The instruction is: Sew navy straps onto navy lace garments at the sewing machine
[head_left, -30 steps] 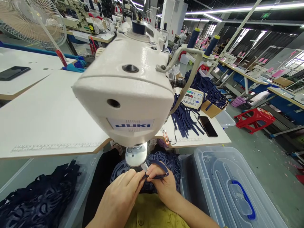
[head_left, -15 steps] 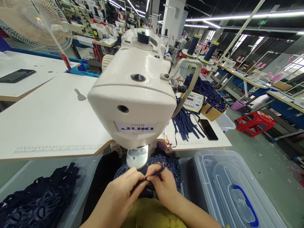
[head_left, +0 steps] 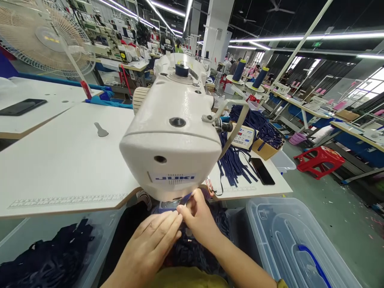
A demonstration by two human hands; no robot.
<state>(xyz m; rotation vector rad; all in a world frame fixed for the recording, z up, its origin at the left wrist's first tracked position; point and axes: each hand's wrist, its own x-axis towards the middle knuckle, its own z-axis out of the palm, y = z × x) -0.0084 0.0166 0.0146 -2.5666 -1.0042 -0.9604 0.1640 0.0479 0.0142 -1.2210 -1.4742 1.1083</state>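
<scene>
Under the head of a white sewing machine [head_left: 171,154], my hands meet at a narrow navy fabric strip [head_left: 186,199], which lies around the small metal sewing bed [head_left: 169,205]. My right hand [head_left: 202,222] pinches the strip between thumb and fingers, just right of the needle area. Close against it, my left hand [head_left: 151,242] is closed with fingers pressed together at the strip's near side; its thumb and the held part are mostly hidden. The needle and presser foot are hidden behind the machine head. Below my hands hangs a heap of navy strips [head_left: 192,254].
A bin with navy pieces [head_left: 54,250] stands at left, a lidded clear bin [head_left: 255,212] at right. On the table lie a flat metal piece [head_left: 101,130], orange-handled snips [head_left: 209,186], a phone [head_left: 263,171] and cut navy strips [head_left: 234,164]. A control panel [head_left: 243,136] stands behind.
Both hands have moved forward with the strip, from in front of the metal bed to the bed under the machine head. My left fingers now lie flatter and closer together. The view has tilted up slightly.
</scene>
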